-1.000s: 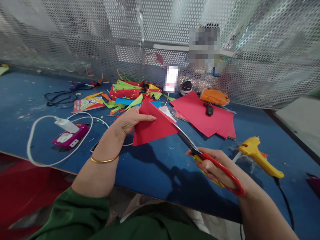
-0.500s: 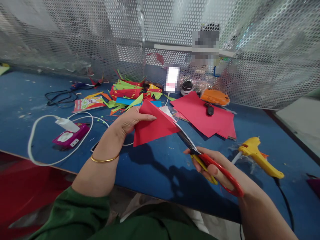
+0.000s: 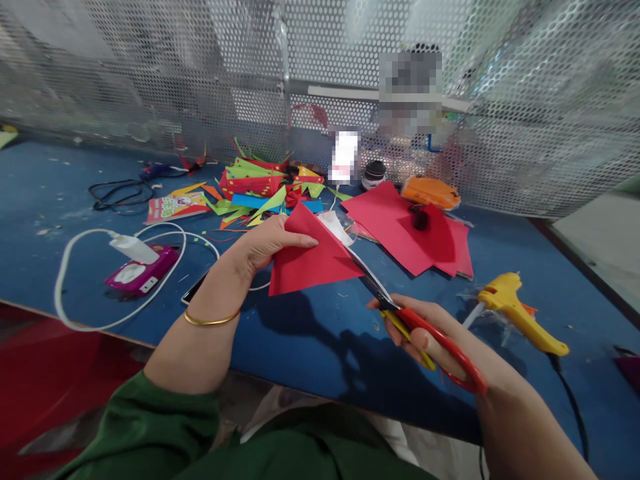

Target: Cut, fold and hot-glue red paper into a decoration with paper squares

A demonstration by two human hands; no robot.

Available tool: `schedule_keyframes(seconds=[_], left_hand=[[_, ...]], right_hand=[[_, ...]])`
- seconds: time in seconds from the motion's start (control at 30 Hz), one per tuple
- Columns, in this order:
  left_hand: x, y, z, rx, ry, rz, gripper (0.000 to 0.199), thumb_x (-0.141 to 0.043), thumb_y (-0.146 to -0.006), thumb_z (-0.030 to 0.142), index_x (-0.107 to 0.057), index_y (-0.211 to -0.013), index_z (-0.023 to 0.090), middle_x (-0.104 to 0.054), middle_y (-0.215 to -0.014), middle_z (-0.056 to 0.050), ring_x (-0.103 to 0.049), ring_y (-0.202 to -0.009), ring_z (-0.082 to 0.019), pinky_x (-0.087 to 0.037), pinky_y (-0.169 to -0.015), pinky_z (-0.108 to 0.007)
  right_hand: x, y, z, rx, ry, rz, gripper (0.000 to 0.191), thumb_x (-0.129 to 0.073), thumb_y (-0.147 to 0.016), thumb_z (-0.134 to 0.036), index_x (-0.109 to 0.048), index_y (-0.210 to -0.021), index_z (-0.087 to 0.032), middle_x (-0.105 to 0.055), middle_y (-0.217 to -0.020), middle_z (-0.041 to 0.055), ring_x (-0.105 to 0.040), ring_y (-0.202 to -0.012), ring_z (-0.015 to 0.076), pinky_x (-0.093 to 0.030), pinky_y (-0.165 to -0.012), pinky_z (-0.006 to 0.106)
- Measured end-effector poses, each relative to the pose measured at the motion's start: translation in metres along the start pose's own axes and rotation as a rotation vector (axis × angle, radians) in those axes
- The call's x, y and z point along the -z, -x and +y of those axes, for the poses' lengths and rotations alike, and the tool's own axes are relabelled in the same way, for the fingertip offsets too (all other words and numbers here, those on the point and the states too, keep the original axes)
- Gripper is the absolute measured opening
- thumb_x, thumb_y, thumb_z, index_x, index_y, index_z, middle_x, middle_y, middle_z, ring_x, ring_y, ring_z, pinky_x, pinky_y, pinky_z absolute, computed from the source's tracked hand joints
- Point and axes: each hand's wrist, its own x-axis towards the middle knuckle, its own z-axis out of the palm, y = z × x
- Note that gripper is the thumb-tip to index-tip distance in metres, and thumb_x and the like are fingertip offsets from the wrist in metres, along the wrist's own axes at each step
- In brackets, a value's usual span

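Observation:
My left hand (image 3: 280,243) pinches a piece of red paper (image 3: 317,263) above the table, thumb on top and the other fingers hidden beneath. In my right hand (image 3: 425,333) is a pair of scissors (image 3: 445,350) with red and yellow handles. Their blades point up and left, meeting the paper's right corner and edge. Behind the paper lies a white scrap (image 3: 335,227). More red sheets (image 3: 395,230) rest in a stack farther back to the right, with a small dark object (image 3: 419,217) on top.
A yellow glue gun (image 3: 520,313) lies at the right with its cord hanging. At left are a purple power socket (image 3: 143,270) with a looped white cable, and a phone (image 3: 195,288). Colourful paper strips (image 3: 260,183), a lit phone (image 3: 344,157) and an orange packet (image 3: 431,192) line the mesh partition (image 3: 200,100).
My left hand and the red paper have shifted slightly right, toward the scissors. My right hand stays nearly in place. A reddish shadow now falls over the dark object on the stack.

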Motion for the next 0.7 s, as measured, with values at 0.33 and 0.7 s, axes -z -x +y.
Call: schedule_keyframes(seconds=[0.33, 0.7], left_hand=[[-0.013, 0.0, -0.002, 0.038, 0.008, -0.018, 0.028, -0.089, -0.059, 0.021, -0.079, -0.085, 0.017, -0.08, -0.089, -0.012, -0.077, -0.088, -0.031, -0.062, -0.084, -0.043], [-0.012, 0.0, -0.002, 0.048, 0.04, -0.03, 0.027, -0.091, -0.057, 0.021, -0.08, -0.082, 0.019, -0.081, -0.09, -0.009, -0.076, -0.086, -0.028, -0.061, -0.086, -0.041]], right_hand=[[0.002, -0.004, 0.005, 0.0, 0.023, -0.01, 0.077, -0.056, -0.084, -0.08, -0.056, -0.126, -0.016, -0.045, -0.072, -0.0038, -0.038, -0.051, 0.0071, -0.029, -0.041, 0.021], [-0.001, -0.005, 0.004, -0.109, -0.02, 0.063, 0.087, -0.063, -0.074, -0.085, -0.058, -0.124, -0.014, -0.037, -0.066, -0.0072, -0.027, -0.048, 0.0051, -0.02, -0.041, 0.022]])
